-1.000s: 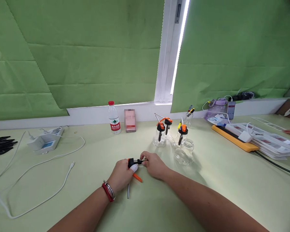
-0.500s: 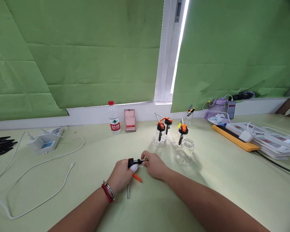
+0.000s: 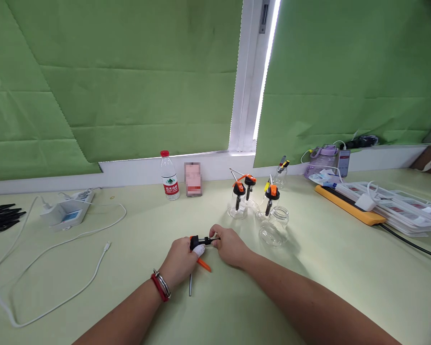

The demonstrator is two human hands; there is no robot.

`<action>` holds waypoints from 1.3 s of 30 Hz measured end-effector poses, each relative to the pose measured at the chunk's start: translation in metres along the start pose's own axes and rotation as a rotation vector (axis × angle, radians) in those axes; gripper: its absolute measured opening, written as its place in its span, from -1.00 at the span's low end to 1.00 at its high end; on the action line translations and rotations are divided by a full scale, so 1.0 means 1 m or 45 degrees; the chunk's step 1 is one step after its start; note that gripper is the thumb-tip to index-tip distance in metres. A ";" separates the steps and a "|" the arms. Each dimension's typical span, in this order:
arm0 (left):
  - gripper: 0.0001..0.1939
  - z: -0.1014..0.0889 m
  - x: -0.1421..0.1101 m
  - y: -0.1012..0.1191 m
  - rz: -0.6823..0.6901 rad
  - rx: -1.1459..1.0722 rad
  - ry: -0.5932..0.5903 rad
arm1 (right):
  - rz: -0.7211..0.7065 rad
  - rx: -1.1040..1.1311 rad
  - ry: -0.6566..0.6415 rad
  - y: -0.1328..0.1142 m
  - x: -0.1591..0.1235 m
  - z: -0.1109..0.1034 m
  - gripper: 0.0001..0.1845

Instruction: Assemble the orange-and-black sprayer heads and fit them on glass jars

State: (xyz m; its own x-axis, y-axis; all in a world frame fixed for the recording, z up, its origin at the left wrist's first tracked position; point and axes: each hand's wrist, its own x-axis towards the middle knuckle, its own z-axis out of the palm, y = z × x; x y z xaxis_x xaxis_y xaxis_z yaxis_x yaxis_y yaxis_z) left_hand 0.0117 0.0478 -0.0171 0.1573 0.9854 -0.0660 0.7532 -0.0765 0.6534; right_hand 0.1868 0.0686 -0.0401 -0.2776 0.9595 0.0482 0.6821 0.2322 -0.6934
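My left hand (image 3: 182, 257) is closed around a black-and-orange jar lid (image 3: 195, 242) held sideways low over the table. An orange lever-like strip (image 3: 204, 264) and a thin metal tube (image 3: 190, 285) stick out below that hand, toward me. From the lid's underside a narrow black stem (image 3: 206, 240) points right. My right hand (image 3: 230, 245) pinches the far end of this stem; its fingertips partly hide it. Right of my hands, an open glass jar (image 3: 274, 231) lies tilted. Behind it, similar orange-and-black lids (image 3: 272, 192) with stems and metal tubes sit on glass jars (image 3: 237, 209).
A water bottle (image 3: 170, 177) and a blurred upright card-like object (image 3: 193, 179) stand along the wall. White cables (image 3: 81, 235) run from a power strip (image 3: 72, 211) at left. An orange power strip (image 3: 348, 206) and stacked sheets (image 3: 402, 211) lie right. A small jar (image 3: 280, 177) holds tools.
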 end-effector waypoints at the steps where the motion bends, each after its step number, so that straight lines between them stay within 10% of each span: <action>1: -0.74 0.000 0.000 0.000 0.000 -0.002 0.001 | -0.002 0.001 -0.001 0.000 0.000 0.000 -0.78; 39: -0.74 -0.001 0.000 0.002 0.006 -0.030 0.013 | 0.004 -0.056 0.001 -0.002 -0.001 0.000 -0.76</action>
State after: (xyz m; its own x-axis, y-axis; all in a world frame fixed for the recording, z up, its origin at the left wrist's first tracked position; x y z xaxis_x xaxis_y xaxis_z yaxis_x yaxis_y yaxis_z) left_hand 0.0127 0.0476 -0.0149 0.1543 0.9865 -0.0550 0.7369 -0.0778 0.6715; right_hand 0.1858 0.0676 -0.0391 -0.2749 0.9604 0.0462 0.7120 0.2356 -0.6615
